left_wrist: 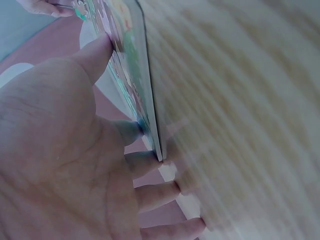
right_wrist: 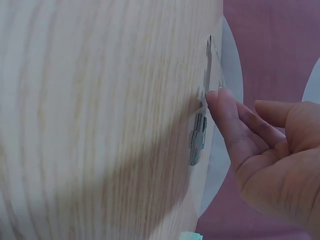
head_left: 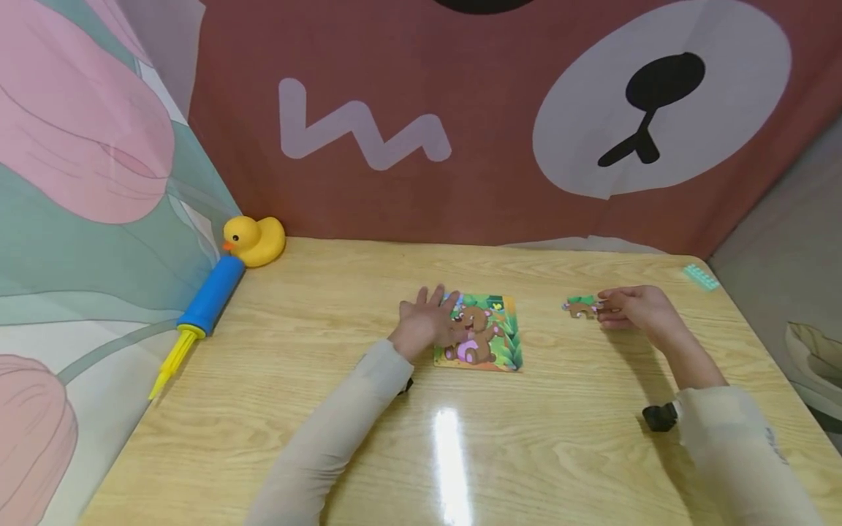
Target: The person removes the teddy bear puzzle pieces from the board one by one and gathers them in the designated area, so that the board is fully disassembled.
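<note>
A square jigsaw puzzle (head_left: pixel 496 340) with a brown bear picture lies on the wooden table. My left hand (head_left: pixel 427 321) rests over its left part, fingers spread and straight. From the left wrist view, the thumb touches the puzzle face (left_wrist: pixel 131 55) and the fingertips reach its edge and the tabletop. To the right, my right hand (head_left: pixel 634 310) pinches a brown and green puzzle piece (head_left: pixel 580 307) at its right end. In the right wrist view the piece (right_wrist: pixel 218 60) tilts up from the table at the fingertips. More small pieces (right_wrist: pixel 198 137) lie below that hand (right_wrist: pixel 270 155).
A yellow rubber duck (head_left: pixel 256 241) sits at the back left corner, touching a blue and yellow hand pump (head_left: pixel 213 292) along the left side. A mint-green toy brick (head_left: pixel 701 277) lies at the back right corner. A bear-print cloth (head_left: pixel 395 204) hangs behind the table (head_left: pixel 539 453).
</note>
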### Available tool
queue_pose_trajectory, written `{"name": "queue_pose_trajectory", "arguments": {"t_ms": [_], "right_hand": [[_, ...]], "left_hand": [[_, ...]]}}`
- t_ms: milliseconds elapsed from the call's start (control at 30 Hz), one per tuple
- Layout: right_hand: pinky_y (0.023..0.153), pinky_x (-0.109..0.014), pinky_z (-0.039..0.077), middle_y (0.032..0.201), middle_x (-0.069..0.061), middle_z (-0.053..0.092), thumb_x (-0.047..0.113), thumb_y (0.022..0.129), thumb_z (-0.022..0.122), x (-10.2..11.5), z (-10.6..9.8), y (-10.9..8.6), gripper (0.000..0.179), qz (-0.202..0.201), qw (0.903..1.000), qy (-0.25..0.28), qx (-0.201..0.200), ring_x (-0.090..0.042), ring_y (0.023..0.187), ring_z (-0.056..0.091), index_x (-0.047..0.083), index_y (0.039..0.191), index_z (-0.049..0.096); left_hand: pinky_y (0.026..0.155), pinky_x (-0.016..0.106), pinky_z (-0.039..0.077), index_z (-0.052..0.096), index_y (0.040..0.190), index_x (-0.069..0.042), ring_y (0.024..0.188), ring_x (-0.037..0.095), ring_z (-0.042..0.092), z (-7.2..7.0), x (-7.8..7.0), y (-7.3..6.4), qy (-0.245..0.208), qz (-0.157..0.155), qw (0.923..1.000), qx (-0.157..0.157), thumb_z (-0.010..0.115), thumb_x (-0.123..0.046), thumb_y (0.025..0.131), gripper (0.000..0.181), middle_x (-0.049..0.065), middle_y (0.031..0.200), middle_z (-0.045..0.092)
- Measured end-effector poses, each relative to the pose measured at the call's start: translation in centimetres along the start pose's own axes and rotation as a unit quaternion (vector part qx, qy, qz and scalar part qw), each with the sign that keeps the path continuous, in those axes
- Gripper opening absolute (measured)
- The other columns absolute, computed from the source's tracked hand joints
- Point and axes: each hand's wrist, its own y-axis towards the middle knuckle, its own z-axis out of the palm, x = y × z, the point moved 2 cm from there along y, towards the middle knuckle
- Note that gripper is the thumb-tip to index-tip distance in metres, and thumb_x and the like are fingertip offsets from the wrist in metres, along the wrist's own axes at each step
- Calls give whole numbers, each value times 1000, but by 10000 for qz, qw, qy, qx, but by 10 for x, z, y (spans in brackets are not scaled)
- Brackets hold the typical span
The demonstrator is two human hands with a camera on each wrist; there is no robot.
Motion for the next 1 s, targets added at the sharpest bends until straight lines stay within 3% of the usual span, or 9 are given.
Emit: {"name": "queue_pose_trajectory", "arguments": {"t_ms": [567,867,1000], "right_hand": [[89,-30,60,151,-38,41,27,111,35,1,-8,-1,57,-131,9999,-46,-31,-1,94,72,-12,152,34],[91,-30,59,150,-36,43,30,111,37,10,9,3,57,-309,9993,6,229,1,99,70,-10,153,34],[94,-32,59,149,-34,46,32,111,39,22,22,4,58,-434,9982,-28,411,-7,106,71,-7,153,36]], "left_hand": [[121,61,25,4,164,-35,160,29,4,-1,0,4,18,59,10000,-21,42,-72,97,86,-2,173,-1],[121,66,22,3,164,-32,160,32,2,2,1,3,-66,129,9999,69,43,-69,98,86,1,173,-3],[121,66,21,1,165,-32,160,32,2,3,1,4,5,114,9999,52,41,-70,98,86,1,173,-3]]}}
